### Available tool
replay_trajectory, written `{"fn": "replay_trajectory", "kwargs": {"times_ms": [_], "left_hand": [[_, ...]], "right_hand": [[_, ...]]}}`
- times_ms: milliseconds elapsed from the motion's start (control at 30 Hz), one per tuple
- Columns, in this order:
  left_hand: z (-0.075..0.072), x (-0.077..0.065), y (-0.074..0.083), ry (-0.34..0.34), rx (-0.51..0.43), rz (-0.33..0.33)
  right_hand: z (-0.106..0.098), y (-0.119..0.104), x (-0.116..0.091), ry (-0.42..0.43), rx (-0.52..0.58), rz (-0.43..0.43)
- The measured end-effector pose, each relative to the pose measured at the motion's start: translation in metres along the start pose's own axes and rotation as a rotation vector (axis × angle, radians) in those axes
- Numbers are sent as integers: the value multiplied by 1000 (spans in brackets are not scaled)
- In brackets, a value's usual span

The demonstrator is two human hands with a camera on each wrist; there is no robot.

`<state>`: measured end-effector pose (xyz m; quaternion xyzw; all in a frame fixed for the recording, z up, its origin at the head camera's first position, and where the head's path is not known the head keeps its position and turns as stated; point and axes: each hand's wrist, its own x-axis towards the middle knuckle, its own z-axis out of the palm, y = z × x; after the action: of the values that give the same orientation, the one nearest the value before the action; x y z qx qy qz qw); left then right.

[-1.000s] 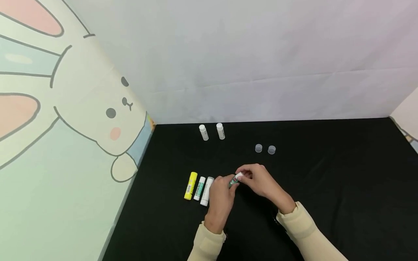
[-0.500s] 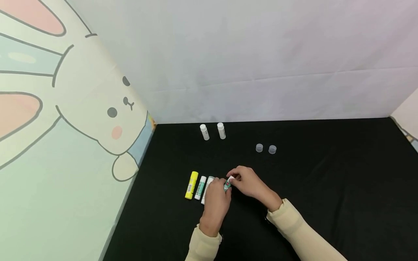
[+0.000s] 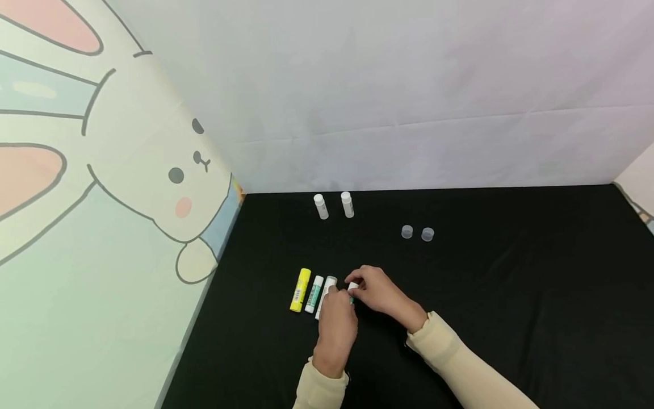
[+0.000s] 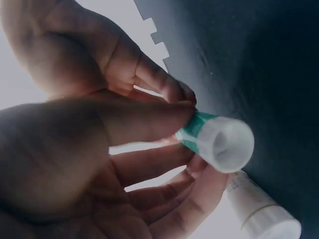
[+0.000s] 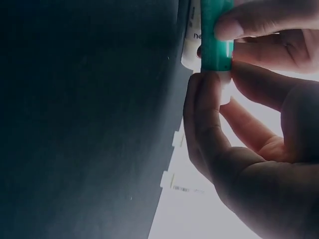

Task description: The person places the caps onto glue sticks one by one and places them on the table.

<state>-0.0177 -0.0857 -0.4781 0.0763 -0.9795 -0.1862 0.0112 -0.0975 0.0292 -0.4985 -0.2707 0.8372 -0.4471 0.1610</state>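
A green-and-white glue stick (image 4: 197,133) is between both hands, just above the black table. My left hand (image 3: 337,326) pinches its green body between thumb and fingers, and its white hollow-looking end faces the left wrist camera. At the other end, my right hand (image 3: 378,292) pinches the white end with thumb and fingertips, seen in the right wrist view with the green glue stick (image 5: 217,52). Immediately left of the hands lies a white glue stick (image 3: 330,283), partly covered by the left hand. Beside it are another green-and-white glue stick (image 3: 314,294) and a yellow glue stick (image 3: 300,289).
Two white glue sticks, one left (image 3: 321,207) and one right (image 3: 347,205), stand upright near the table's back edge. Right of them sit two small translucent caps, one (image 3: 406,232) and another (image 3: 427,234). A pale cloth wall (image 3: 409,102) rises behind the black table (image 3: 511,272).
Both hands have shifted left and slightly nearer with the green-and-white glue stick, toward the row of lying sticks. It now looks more upright in the head view. Both hands still grip it.
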Motion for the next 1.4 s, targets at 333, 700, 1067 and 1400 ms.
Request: {"fn": "replay_trajectory", "kwargs": {"times_ms": [333,700,1067,1400], "left_hand": [[3,0,-3,45,25,-63],[5,1,-6,80,14,-51],[5,6,-6,66,22,-69],[5,7,-8,94,23,-53]], "right_hand": [[12,-1,7,13,-30,33],[17,-11,10,15,-87,37],[11,-11,6,-23,-59,-19],[7,-7,2,-66,-1,-53]]}}
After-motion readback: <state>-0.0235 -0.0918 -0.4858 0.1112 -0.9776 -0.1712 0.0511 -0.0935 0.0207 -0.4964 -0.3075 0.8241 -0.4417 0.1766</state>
